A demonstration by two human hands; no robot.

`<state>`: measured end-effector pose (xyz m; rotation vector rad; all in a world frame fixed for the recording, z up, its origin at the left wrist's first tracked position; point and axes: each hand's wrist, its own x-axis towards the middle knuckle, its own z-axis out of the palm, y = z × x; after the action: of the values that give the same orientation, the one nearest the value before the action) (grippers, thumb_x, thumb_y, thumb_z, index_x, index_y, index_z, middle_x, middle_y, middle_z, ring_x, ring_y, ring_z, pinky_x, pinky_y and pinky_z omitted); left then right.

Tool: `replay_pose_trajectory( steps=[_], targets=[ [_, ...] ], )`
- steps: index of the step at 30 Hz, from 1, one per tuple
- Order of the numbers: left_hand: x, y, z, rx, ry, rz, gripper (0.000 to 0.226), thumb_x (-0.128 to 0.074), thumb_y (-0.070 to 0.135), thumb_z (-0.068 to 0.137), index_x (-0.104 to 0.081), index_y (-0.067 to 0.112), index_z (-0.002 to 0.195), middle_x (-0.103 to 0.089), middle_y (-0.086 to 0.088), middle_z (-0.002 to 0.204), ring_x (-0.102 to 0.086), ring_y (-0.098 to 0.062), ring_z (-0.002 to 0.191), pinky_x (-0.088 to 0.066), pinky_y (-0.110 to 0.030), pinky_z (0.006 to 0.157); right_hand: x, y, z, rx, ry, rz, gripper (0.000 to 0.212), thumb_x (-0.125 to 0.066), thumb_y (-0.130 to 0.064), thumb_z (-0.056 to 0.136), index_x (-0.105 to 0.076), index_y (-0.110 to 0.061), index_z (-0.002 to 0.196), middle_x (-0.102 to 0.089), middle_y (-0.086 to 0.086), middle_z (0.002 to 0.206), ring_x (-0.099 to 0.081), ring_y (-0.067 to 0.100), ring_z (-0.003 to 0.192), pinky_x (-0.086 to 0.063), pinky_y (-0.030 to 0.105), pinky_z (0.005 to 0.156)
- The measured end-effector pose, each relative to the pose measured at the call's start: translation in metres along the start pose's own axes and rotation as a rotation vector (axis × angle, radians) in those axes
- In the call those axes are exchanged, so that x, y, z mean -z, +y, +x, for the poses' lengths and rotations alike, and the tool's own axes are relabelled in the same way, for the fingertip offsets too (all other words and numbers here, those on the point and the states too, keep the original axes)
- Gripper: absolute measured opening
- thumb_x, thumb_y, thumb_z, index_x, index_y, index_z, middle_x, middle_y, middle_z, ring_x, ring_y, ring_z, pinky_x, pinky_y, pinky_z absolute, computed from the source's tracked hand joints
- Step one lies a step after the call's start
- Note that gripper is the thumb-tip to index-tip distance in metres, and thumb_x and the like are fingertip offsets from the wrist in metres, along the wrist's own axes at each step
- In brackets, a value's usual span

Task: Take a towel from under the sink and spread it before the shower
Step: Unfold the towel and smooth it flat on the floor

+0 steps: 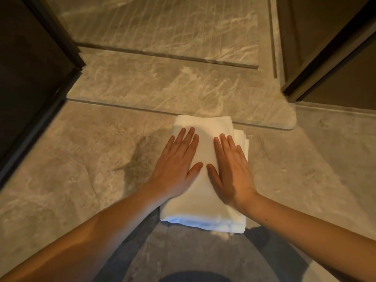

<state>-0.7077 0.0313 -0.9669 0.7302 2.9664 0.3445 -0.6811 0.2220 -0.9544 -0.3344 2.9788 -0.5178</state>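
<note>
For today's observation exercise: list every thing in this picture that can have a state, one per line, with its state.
towel: folded, flat on the floor, far edge at the shower step
left hand: open, palm flat on the towel
right hand: open, palm flat on the towel
shower step: bare, nothing on it

No legible text, labels, brands or numbers anywhere: folded white terry towel (205,176) and grey-beige marble floor (81,159) unmarked.

- Warm, dim yellowish light.
- Hand shadow on floor (91,151), left of towel (205,186).
- Towel nearly blown out.
- Wide-angle bending at edges; door frame (40,110) blurred.
</note>
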Motion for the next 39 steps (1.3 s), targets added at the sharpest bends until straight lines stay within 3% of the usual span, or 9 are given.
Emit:
replay_pose_trajectory(
  steps=[13, 19, 24, 29, 33, 39],
  targets=[
    [0.009, 0.009, 0.002, 0.046, -0.033, -0.002, 0.071, -0.020, 0.050, 0.099, -0.008, 0.008, 0.155, 0.000, -0.012, 0.164, 0.007, -0.025, 0.150, -0.002, -0.045, 0.122, -0.001, 0.008, 0.005, 0.034, 0.034, 0.030, 0.068, -0.032, -0.047, 0.099, -0.012, -0.016, 0.156, -0.010, 0.006, 0.163, 0.001, 0.018, 0.151, -0.007, 0.038, 0.122],
    [0.020, 0.017, 0.005, 0.055, -0.116, 0.062, 0.072, -0.023, 0.050, 0.099, -0.002, 0.008, 0.155, 0.006, -0.014, 0.163, 0.011, -0.027, 0.150, 0.001, -0.045, 0.122, 0.016, 0.019, 0.005, 0.108, -0.063, -0.066, 0.067, -0.029, -0.046, 0.101, -0.006, -0.015, 0.156, -0.004, 0.007, 0.164, 0.003, 0.020, 0.150, -0.002, 0.035, 0.122],
    [0.029, 0.033, 0.002, -0.075, -0.102, 0.035, 0.073, -0.023, 0.053, 0.094, -0.015, 0.013, 0.154, -0.008, -0.010, 0.164, 0.001, -0.025, 0.150, 0.004, -0.040, 0.121, 0.042, 0.042, -0.015, 0.002, 0.001, 0.063, 0.059, -0.035, -0.035, 0.103, -0.017, -0.013, 0.155, -0.013, 0.006, 0.163, -0.007, 0.018, 0.150, -0.005, 0.030, 0.121],
    [0.024, 0.058, 0.003, -0.147, -0.117, -0.046, 0.063, -0.043, 0.050, 0.096, -0.030, 0.021, 0.150, -0.025, -0.005, 0.160, -0.018, -0.024, 0.147, -0.014, -0.037, 0.119, 0.051, 0.056, -0.045, -0.054, -0.023, 0.138, 0.060, -0.042, -0.034, 0.102, -0.021, -0.012, 0.154, -0.024, 0.005, 0.160, -0.021, 0.019, 0.147, -0.018, 0.030, 0.119],
    [0.022, 0.069, 0.006, -0.195, -0.033, -0.033, 0.055, -0.053, 0.049, 0.088, -0.049, 0.023, 0.137, -0.048, -0.003, 0.139, -0.040, -0.023, 0.127, -0.039, -0.037, 0.100, 0.057, 0.063, -0.058, 0.000, -0.038, 0.199, 0.061, -0.051, -0.034, 0.098, -0.026, -0.019, 0.152, -0.035, 0.001, 0.154, -0.037, 0.017, 0.137, -0.030, 0.025, 0.108],
    [0.021, 0.066, 0.011, -0.209, -0.064, -0.117, 0.050, -0.051, 0.044, 0.089, -0.045, 0.035, 0.138, -0.041, 0.001, 0.128, -0.034, -0.019, 0.117, -0.034, -0.033, 0.093, 0.054, 0.071, -0.065, -0.020, -0.190, 0.202, 0.078, -0.056, -0.049, 0.091, -0.017, -0.026, 0.154, -0.028, -0.005, 0.158, -0.034, 0.014, 0.139, -0.033, 0.034, 0.113]
  ],
)
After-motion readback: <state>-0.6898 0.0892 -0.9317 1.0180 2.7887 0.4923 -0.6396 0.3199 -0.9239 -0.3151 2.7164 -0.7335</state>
